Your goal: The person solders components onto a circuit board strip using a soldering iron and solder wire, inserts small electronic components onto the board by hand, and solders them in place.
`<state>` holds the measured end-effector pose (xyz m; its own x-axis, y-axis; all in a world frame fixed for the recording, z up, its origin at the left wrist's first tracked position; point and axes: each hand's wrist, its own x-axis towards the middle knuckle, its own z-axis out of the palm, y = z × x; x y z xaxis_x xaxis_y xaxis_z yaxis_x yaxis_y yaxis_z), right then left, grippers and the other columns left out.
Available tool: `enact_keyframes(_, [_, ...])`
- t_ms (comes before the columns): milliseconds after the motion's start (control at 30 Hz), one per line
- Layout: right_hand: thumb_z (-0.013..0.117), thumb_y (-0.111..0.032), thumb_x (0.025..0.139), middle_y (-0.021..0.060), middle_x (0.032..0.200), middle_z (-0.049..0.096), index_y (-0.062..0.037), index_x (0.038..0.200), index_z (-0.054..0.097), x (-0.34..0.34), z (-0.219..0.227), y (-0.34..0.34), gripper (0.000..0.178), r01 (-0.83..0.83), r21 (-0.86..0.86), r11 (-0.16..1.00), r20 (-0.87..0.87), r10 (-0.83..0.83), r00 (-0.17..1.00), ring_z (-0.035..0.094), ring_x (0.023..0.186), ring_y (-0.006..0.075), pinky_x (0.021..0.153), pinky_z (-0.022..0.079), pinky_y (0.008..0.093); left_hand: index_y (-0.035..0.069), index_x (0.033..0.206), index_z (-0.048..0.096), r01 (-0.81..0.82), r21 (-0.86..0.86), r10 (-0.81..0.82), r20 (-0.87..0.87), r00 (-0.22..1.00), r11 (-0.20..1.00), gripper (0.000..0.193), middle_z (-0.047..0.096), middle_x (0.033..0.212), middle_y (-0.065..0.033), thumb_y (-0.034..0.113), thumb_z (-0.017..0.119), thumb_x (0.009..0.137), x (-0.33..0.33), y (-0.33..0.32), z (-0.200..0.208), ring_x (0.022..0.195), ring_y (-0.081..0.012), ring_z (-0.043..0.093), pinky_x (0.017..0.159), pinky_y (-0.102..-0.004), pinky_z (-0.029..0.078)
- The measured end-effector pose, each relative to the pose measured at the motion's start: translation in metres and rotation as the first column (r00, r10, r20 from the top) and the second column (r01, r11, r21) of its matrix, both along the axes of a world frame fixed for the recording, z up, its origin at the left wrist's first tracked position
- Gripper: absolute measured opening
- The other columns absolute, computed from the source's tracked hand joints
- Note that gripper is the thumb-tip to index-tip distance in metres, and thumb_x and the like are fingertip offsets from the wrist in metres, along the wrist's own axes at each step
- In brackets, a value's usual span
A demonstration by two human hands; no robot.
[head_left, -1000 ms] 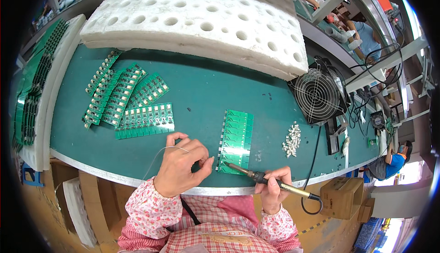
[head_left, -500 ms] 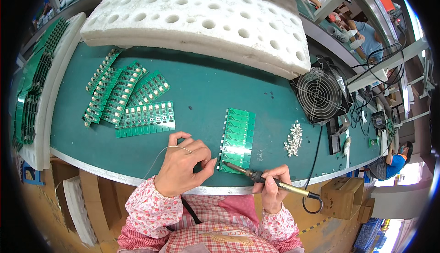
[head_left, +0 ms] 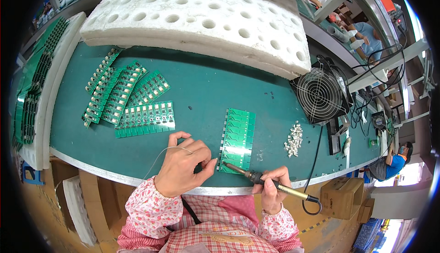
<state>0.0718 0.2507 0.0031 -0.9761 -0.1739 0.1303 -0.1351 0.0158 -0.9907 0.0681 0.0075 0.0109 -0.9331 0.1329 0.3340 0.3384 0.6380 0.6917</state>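
A green circuit board panel (head_left: 237, 136) lies on the bench in front of me, a row of pins along its left edge. In my right hand (head_left: 272, 188) is a soldering iron (head_left: 288, 190); its tip meets the board's lower left corner, though contact is too fine to confirm. My left hand (head_left: 187, 163) pinches a thin solder wire (head_left: 158, 156), which loops back over the knuckles. Those pinched fingertips are close beside the same corner. Farther left lie several populated board panels (head_left: 145, 117), overlapping in a fan. A pile of small white connectors (head_left: 293, 140) sits right of the board.
Across the back stands a white foam block (head_left: 192, 24) with holes. A black fan (head_left: 321, 92) with a wire grille is at the right, near cables. Upright foam with stacked boards (head_left: 32, 97) borders the left. Other people work at benches beyond.
The rear end of the soldering iron has dipped slightly, while its tip stays at the same corner. My left hand and the boards look unmoved.
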Motion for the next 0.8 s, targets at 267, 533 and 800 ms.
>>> enact_keyframes(267, [0.056,-0.015,0.090,0.0107,0.065,0.059,0.0008,0.088,0.047,0.0018,0.0000,-0.0011,0.018,0.025,-0.006,1.000,-0.005,-0.025,1.000,0.059,0.050,0.0135,0.047,0.049,0.0253,0.010,0.066,0.056,-0.008,0.011,0.008,-0.007,1.000,1.000,0.017,0.060,0.071,0.0014,0.007,0.071,0.074,0.0004,-0.0003,-0.0003,0.069,-0.0156,0.058,0.089,-0.0402,0.036])
enact_keyframes(533, [0.056,-0.015,0.090,0.0105,0.064,0.059,0.0009,0.090,0.047,0.0011,-0.0032,0.0004,0.018,0.034,-0.039,0.999,-0.005,-0.034,0.999,0.059,0.050,0.0137,0.047,0.049,0.0251,0.010,0.067,0.054,-0.002,0.017,0.003,-0.035,0.999,1.000,0.018,0.057,0.071,0.0020,0.009,0.069,0.076,-0.0010,0.0036,-0.0020,0.068,-0.0157,0.056,0.088,-0.0395,0.035])
enact_keyframes(800, [0.057,-0.015,0.090,0.0106,0.064,0.062,0.0005,0.088,0.049,0.0011,0.0004,-0.0010,0.017,0.028,0.021,0.999,0.024,-0.029,0.999,0.062,0.053,0.0133,0.049,0.051,0.0253,0.010,0.068,0.056,0.007,-0.016,-0.007,-0.027,1.000,1.000,0.017,0.060,0.073,0.0020,0.007,0.071,0.073,-0.0014,0.0018,-0.0024,0.070,-0.0146,0.058,0.088,-0.0394,0.035])
